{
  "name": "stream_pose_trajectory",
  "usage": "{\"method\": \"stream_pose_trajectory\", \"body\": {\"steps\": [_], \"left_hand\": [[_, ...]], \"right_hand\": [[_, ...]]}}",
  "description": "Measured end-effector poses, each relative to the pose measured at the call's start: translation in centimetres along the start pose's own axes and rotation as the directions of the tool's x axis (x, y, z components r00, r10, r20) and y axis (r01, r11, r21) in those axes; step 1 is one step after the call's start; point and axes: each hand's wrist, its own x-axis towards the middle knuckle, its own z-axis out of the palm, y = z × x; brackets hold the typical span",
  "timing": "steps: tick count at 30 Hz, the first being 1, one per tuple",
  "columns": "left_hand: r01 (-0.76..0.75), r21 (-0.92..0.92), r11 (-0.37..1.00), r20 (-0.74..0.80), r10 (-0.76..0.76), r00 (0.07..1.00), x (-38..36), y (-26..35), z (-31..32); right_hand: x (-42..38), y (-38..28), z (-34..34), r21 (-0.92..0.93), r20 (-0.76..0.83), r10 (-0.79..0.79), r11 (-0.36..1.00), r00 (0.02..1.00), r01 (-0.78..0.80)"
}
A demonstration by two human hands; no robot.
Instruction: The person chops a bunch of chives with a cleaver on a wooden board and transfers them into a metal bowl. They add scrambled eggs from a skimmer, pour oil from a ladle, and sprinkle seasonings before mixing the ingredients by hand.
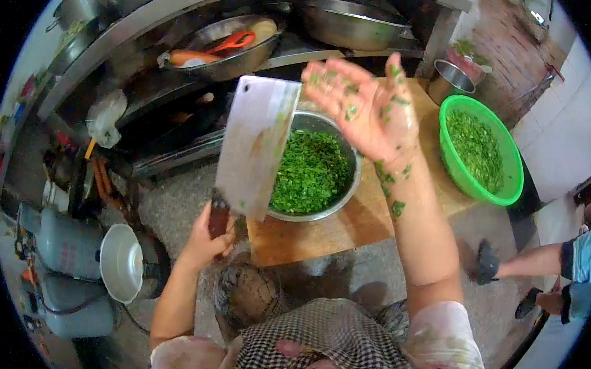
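My left hand (213,232) is wrapped round the dark handle of a cleaver (254,145). Its broad blade points upward, overlapping the left side of a metal bowl (354,181) in view. Finely chopped greens (313,175) fill this bowl, with a darker patch near the back. My right hand (369,108) is raised above the bowl's right side, palm turned toward me and fingers apart. It holds nothing, but green bits stick to its palm, fingers and wrist. The bowl rests on a wooden board (312,242).
A green basin (518,176) of chopped greens stands at the board's right, near a metal pot (451,82). Metal basins (354,27) line the shelf behind. Grey gas cylinders (68,246) and a white bowl (121,262) are at left. Another person's leg (532,264) shows at right.
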Motion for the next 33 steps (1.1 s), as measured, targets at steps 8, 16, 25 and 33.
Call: {"method": "stream_pose_trajectory", "body": {"steps": [8, 16, 25, 33], "left_hand": [[0.013, 0.588, 0.809, 0.105, -0.092, 0.990, -5.6, -2.5, -1.7], [-0.043, 0.309, 0.950, 0.434, -0.101, 0.895, 0.5, -10.7, 13.8], [0.100, 0.237, 0.966, 0.329, -0.177, 0.928, 6.2, -11.5, 20.7], [-0.470, 0.759, 0.451, 0.346, 0.332, 0.877, 4.4, -11.8, 17.5]], "right_hand": [[0.7, -1.2, 5.9, -0.717, 0.317, -0.568, 0.381, 0.760, 0.584], [-2.1, 8.0, 1.6, -0.558, 0.751, -0.054, -0.585, 0.659, 0.588], [-6.3, 7.0, -4.0, -0.829, 0.369, 0.067, -0.428, 0.927, 0.361], [-3.0, 3.7, -12.3, -0.652, 0.311, -0.154, -0.753, 0.938, 0.093]]}}
